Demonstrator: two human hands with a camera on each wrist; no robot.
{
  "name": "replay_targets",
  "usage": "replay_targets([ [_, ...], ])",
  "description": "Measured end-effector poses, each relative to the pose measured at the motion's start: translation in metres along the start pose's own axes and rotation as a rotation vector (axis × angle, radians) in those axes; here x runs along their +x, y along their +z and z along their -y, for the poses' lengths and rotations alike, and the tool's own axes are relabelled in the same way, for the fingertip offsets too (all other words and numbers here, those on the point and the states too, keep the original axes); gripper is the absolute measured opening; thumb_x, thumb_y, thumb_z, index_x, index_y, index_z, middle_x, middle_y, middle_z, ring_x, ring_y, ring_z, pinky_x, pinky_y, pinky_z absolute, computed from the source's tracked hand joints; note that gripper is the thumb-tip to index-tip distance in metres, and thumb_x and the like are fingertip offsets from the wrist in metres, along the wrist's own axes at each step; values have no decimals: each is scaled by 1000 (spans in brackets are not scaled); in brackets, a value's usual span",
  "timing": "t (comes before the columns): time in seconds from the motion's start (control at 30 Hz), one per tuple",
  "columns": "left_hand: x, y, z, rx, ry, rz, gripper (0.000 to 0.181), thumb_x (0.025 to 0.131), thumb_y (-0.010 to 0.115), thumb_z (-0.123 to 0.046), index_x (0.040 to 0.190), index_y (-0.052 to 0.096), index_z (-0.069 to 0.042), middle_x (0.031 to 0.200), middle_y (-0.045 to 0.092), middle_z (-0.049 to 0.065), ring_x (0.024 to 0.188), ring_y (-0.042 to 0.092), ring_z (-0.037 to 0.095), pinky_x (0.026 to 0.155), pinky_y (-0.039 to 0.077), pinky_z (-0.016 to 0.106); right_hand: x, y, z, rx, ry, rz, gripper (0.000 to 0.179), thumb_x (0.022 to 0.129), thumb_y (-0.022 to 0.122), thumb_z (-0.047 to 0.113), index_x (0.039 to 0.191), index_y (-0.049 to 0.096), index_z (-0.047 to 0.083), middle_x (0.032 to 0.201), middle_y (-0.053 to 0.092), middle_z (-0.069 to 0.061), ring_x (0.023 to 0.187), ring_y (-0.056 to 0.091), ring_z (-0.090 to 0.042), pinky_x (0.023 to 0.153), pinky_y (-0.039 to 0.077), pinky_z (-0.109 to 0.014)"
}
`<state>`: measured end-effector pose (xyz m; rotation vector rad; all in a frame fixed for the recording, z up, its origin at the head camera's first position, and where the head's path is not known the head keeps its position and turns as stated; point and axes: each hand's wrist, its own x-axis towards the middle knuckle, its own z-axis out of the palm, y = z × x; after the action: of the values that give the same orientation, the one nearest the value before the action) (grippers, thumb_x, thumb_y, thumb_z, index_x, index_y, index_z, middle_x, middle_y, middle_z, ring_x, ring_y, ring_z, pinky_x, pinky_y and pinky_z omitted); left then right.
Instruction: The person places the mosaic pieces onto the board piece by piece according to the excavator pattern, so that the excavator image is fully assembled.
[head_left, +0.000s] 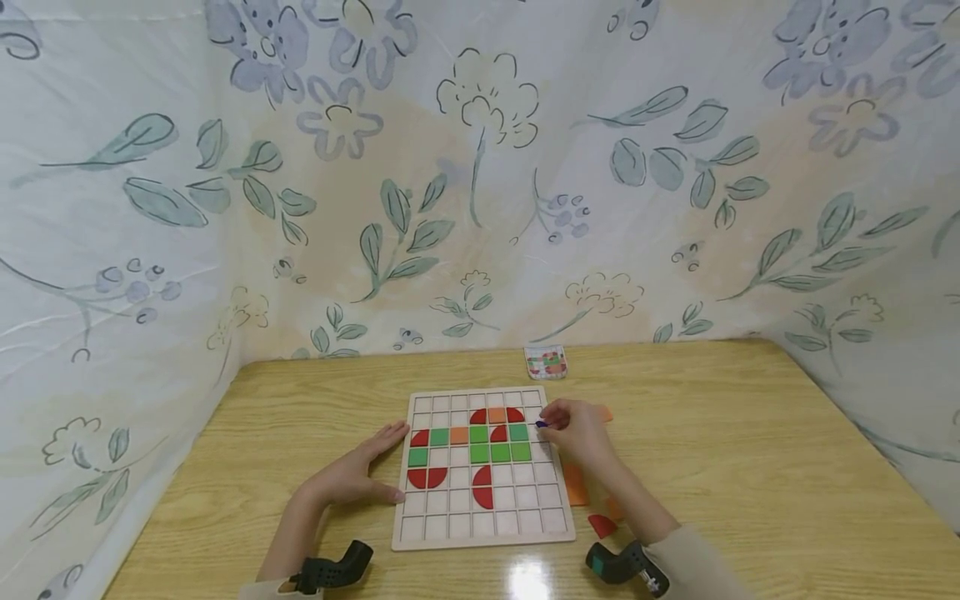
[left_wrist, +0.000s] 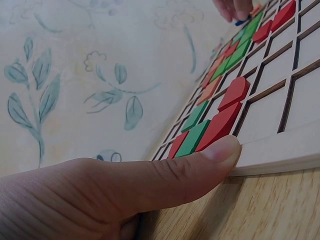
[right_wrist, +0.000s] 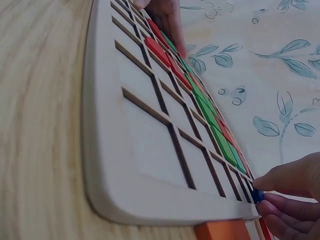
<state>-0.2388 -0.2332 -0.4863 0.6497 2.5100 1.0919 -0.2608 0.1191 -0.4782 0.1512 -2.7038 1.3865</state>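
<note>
A square wooden grid board lies on the table, with red quarter-round tiles, green square tiles and orange square tiles in some of its cells. At the board's left edge rests my left hand, fingers and thumb spread; its thumb touches the rim beside a red tile. My right hand pinches a small dark blue piece between thumb and fingers, over the board's right edge. The blue piece's full shape is hidden by the fingers.
Right of the board lie an orange piece, a loose red quarter-round tile and more orange pieces, partly covered by my right arm. A small card with a coloured pattern sits behind the board, near the flowered cloth.
</note>
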Motion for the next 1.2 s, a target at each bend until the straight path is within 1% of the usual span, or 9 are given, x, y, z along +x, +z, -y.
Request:
replay_targets([
  [0.1,0,1,1,3,-1,1,98,70,79,-35,147,23,-12,154,14,14,140,3,39,107,11,62,0,5,0,-25,-8,7,14,72,74,-2,83,67,1,75,65,-3,67,59,-12,63,53,-25],
  [0.2,1,1,1,5,1,-1,98,70,79,-35,147,23,-12,154,14,14,140,4,39,106,11,63,-1,7,2,-58,-24,-7,14,72,74,-2,82,67,1,73,64,-2,66,59,-12,63,53,-26],
  [0.3,1,1,1,5,4,-3,98,70,79,-35,147,23,-12,154,14,14,140,4,39,106,11,62,-1,10,4,-94,-20,-23,14,72,75,-1,82,67,2,73,64,-2,66,57,-12,63,52,-26],
  [0.5,1,1,1,12,7,-3,98,70,79,-36,147,24,-11,153,15,14,140,5,39,106,12,62,-3,12,7,-227,-26,-54,15,73,76,6,85,67,4,74,65,-4,67,57,-13,62,53,-28],
  [0.6,1,1,1,14,8,-4,98,70,79,-36,147,24,-12,153,15,14,140,5,39,106,13,63,-3,12,8,-270,-16,-64,15,74,76,10,86,67,5,74,64,-4,67,56,-13,62,52,-28],
  [0.77,1,1,2,8,9,-3,98,70,78,-36,147,23,-12,154,15,14,140,5,39,106,12,62,-4,13,7,-293,-24,-82,13,74,77,11,82,67,5,72,64,-2,65,55,-12,60,50,-27],
  [1.0,1,1,2,7,10,0,98,70,78,-36,147,23,-11,154,14,14,140,5,39,106,12,63,-5,13,6,-294,-7,-79,11,74,77,13,76,68,7,69,60,0,64,51,-13,59,47,-25],
  [1.2,1,0,1,5,13,2,98,70,78,-36,147,23,-10,154,14,14,140,5,39,106,12,63,-5,13,8,-334,-34,-87,12,74,76,13,72,66,7,65,57,0,61,48,-13,54,44,-24],
])
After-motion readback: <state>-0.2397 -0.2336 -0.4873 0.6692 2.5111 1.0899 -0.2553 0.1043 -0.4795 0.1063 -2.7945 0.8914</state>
